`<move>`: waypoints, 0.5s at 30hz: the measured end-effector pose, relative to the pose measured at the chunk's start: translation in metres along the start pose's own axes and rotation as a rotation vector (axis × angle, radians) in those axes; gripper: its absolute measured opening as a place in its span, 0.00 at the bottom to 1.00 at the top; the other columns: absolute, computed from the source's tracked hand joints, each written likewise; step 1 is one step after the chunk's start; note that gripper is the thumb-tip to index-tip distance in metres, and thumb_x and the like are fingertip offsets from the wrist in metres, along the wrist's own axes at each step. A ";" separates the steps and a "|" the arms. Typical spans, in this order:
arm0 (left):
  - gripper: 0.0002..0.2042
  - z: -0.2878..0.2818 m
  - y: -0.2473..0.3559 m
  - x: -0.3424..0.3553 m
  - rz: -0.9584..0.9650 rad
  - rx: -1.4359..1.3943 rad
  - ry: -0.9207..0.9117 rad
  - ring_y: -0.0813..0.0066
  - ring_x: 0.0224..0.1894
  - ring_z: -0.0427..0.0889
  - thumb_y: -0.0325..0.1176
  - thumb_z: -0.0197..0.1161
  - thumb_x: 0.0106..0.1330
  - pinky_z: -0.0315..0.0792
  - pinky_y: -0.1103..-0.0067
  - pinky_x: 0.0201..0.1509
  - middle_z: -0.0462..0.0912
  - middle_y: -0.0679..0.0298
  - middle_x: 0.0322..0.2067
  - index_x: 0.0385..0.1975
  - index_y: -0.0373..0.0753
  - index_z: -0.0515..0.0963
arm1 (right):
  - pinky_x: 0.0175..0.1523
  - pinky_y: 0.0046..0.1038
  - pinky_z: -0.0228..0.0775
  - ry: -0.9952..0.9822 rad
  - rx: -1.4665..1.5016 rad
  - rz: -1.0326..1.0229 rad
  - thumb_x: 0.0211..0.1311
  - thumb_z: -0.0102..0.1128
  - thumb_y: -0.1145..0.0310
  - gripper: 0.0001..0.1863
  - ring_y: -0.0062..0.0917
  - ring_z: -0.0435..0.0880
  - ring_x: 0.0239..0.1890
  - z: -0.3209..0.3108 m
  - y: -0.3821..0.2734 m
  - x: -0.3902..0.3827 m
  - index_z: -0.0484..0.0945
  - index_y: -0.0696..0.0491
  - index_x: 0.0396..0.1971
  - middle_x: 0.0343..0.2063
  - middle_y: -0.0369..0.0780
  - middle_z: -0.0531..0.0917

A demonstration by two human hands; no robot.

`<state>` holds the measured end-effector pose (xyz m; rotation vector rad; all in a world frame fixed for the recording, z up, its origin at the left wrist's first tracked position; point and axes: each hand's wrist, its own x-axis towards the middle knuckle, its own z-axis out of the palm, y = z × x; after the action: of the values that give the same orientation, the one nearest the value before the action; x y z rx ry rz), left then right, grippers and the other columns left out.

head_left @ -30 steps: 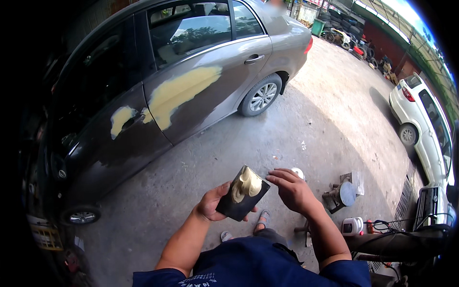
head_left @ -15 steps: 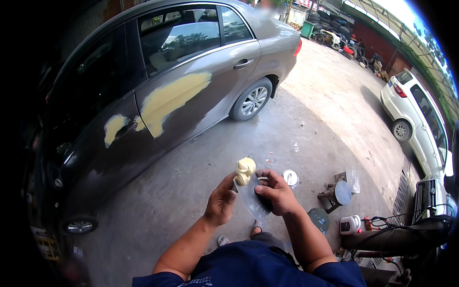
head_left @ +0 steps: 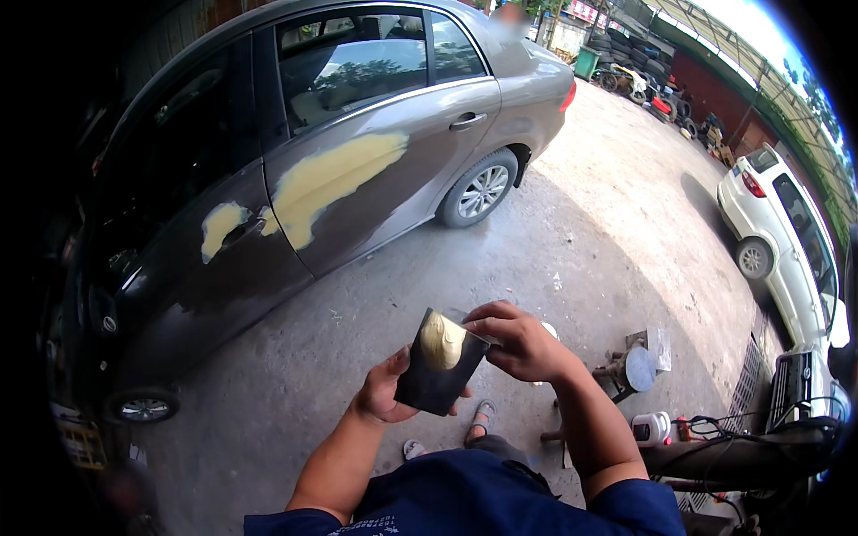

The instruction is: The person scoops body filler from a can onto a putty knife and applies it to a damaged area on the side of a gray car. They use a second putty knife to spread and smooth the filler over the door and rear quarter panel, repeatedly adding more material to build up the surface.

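Note:
My left hand (head_left: 386, 386) is closed on a flat black putty board (head_left: 435, 384), its thumb along the left edge and fingertips showing beneath. A smooth mound of pale yellow putty (head_left: 441, 341) lies on the board's upper part. My right hand (head_left: 518, 342) is at the upper right corner, fingers bent and pinched on something thin and dark, seen edge-on, that I cannot make out. Ahead to the left stands a grey-brown car (head_left: 357, 179). A large yellow putty patch (head_left: 326, 183) covers part of its rear door, and a smaller putty patch (head_left: 221, 228) is on the front door.
To the right are a round-topped stool (head_left: 639, 368), a white jug (head_left: 651, 429) and a dark pipe-like beam (head_left: 733, 453) with black cables. A white car (head_left: 786, 232) stands beyond them. Stacked tyres (head_left: 630, 54) and a green bin (head_left: 586, 62) are at the back.
The putty, earlier a lump at the top of a grey blade, now lies smoothed on the black board. My left hand has moved down and left; my right hand has risen slightly and turned over.

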<state>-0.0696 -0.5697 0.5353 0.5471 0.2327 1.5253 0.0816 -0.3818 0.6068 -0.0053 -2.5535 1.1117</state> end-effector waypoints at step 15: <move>0.23 -0.027 -0.018 0.016 0.619 0.732 0.500 0.77 0.50 0.76 0.45 0.41 0.78 0.71 0.75 0.58 0.75 0.63 0.53 0.63 0.34 0.65 | 0.53 0.35 0.73 0.192 -0.122 0.006 0.48 0.56 0.83 0.27 0.40 0.80 0.47 0.043 -0.030 0.020 0.79 0.53 0.53 0.47 0.45 0.81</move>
<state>-0.0654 -0.5484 0.5066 0.8489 1.1206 2.1671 0.0528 -0.4296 0.6075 -0.1437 -2.4457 0.9088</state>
